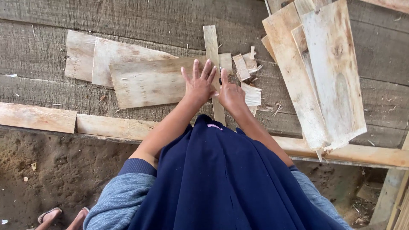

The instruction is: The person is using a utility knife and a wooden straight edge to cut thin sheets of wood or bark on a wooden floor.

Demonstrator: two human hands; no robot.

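The person leans over a rough grey wooden table, both arms stretched forward. The left hand lies flat with its fingers spread wide and released, pressing on the right end of a pale sheet of thin wood that lies across the table. Under that sheet, to the left, two more thin sheets overlap it. The right hand rests just beside the left, touching a narrow wood strip that runs away from the person between the two hands; one finger points up along it while the others are curled, grasping nothing that I can see. Just right of the strip lies a small heap of broken wood scraps. Further right, a stack of long sheets sits at a slant, overhanging the table's near edge. A light timber rail runs along that edge. Below is a dirt floor, with sandalled feet at the bottom left.
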